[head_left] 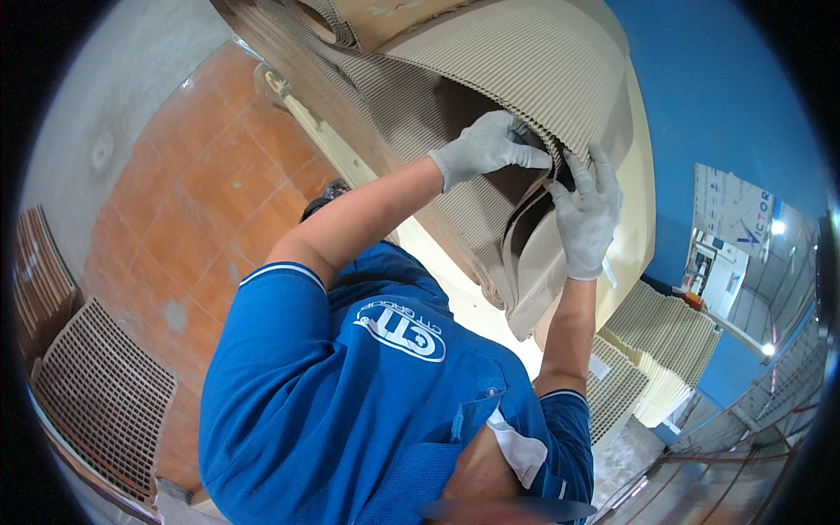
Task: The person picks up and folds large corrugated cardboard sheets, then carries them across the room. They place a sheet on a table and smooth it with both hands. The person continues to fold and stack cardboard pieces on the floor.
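Observation:
A large sheet of ridged, corrugated cardboard arches up and over in front of me, its edge lifted away from the layers beneath. My left hand, in a grey glove, is closed at this edge, thumb pointing right and fingertips partly hidden behind the sheet. Just to its right, my grey-gloved right hand pinches the same edge, with fingers over the outer face and thumb on the near side. Between the thumbs, the sheet's edges lie close together. Below, more curved corrugated layers hang down with a dark gap between them.
A pale yellow board lies under the stack. Orange tiles cover the floor at left, where a brown grid-patterned panel stands. At right are stacked corrugated pads, a blue wall and metal mesh.

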A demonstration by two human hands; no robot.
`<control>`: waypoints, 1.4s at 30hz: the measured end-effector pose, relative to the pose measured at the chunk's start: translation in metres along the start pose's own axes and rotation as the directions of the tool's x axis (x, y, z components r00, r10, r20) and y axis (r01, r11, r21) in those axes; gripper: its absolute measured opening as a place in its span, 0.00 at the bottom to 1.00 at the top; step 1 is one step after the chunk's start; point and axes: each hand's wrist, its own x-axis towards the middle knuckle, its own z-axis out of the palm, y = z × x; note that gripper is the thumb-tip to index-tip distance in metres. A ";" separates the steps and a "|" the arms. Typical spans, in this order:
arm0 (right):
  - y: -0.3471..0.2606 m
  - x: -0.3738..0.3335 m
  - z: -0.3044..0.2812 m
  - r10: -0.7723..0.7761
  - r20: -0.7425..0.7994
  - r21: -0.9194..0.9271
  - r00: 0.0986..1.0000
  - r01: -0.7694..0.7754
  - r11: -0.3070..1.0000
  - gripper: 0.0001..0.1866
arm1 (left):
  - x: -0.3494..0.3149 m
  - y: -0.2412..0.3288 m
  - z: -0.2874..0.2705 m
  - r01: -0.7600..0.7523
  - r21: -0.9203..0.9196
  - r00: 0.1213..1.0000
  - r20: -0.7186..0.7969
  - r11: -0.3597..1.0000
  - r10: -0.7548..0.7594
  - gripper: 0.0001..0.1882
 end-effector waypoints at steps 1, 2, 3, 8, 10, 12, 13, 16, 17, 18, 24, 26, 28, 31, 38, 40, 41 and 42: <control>0.001 0.000 -0.001 0.038 0.032 0.034 0.999 -0.039 0.999 0.23 | 0.000 -0.001 0.001 0.044 0.049 0.999 -0.020 0.998 -0.043 0.23; 0.001 0.000 -0.002 0.031 0.044 0.033 0.999 -0.032 0.999 0.24 | -0.001 -0.001 0.002 0.089 0.097 0.995 -0.043 0.991 -0.086 0.24; 0.002 -0.001 -0.002 0.034 0.050 0.041 0.998 -0.036 0.999 0.24 | -0.001 -0.001 0.002 0.153 0.153 0.987 -0.078 0.976 -0.143 0.25; 0.004 -0.003 -0.001 -0.024 0.048 -0.007 0.999 0.024 1.000 0.24 | -0.003 -0.011 0.009 0.068 0.532 0.994 -0.110 0.844 -0.010 0.21; 0.006 -0.004 0.000 -0.052 0.017 -0.020 0.999 0.052 0.998 0.24 | -0.003 -0.022 0.011 0.056 0.659 0.986 -0.156 0.750 0.063 0.20; 0.008 -0.004 0.002 -0.150 -0.058 -0.137 0.987 0.141 0.981 0.23 | -0.007 -0.037 0.007 0.045 0.675 0.961 -0.231 0.736 0.153 0.20; 0.010 -0.005 0.004 -0.200 -0.094 -0.201 0.975 0.179 0.963 0.23 | -0.012 -0.045 0.001 0.058 0.631 0.936 -0.305 0.773 0.179 0.20; 0.016 -0.007 0.009 -0.260 -0.208 -0.215 0.943 0.215 0.952 0.22 | -0.032 -0.064 -0.032 0.390 0.466 0.785 -0.619 0.795 -0.023 0.17; 0.017 -0.008 0.010 -0.228 -0.217 -0.185 0.949 0.189 0.964 0.22 | -0.042 -0.067 -0.049 0.542 0.214 0.678 -0.683 0.813 -0.272 0.18; 0.019 -0.008 0.012 -0.214 -0.252 -0.158 0.944 0.178 0.971 0.21 | -0.047 -0.071 -0.059 0.672 -0.046 0.500 -0.708 0.739 -0.499 0.20; 0.017 -0.014 0.011 -0.104 -0.249 -0.053 0.963 0.094 0.994 0.16 | -0.045 -0.084 0.030 0.193 0.514 0.963 0.065 0.836 -0.262 0.23; 0.016 -0.016 0.010 -0.099 -0.210 -0.109 0.973 0.077 0.991 0.15 | -0.024 -0.077 0.084 0.332 0.312 0.923 0.086 0.890 -0.375 0.21; 0.012 -0.026 0.010 -0.030 -0.213 -0.110 0.976 0.006 0.994 0.14 | -0.005 -0.070 0.122 0.486 0.086 0.862 0.116 0.870 -0.493 0.20; 0.005 -0.067 0.009 0.269 -0.366 0.217 0.891 -0.200 0.956 0.16 | 0.013 -0.074 0.145 0.618 -0.097 0.787 0.074 0.781 -0.613 0.17; 0.011 -0.190 0.049 0.636 0.313 0.947 0.705 -0.280 -0.156 0.31 | 0.057 -0.044 0.162 -0.144 0.377 0.967 0.249 0.915 0.049 0.16; 0.028 -0.207 0.070 0.678 0.368 0.787 0.637 0.176 -0.592 0.36 | 0.069 -0.015 0.171 0.229 -0.235 0.973 0.093 0.945 -0.213 0.17; 0.039 -0.212 0.079 0.661 0.436 0.572 0.611 0.379 -0.728 0.39 | 0.071 -0.004 0.175 0.211 -0.272 0.977 0.076 0.939 -0.198 0.18; 0.054 -0.217 0.084 0.777 0.390 0.572 0.494 0.531 -0.625 0.38 | 0.067 0.000 0.178 0.105 -0.293 0.994 0.024 0.950 -0.102 0.19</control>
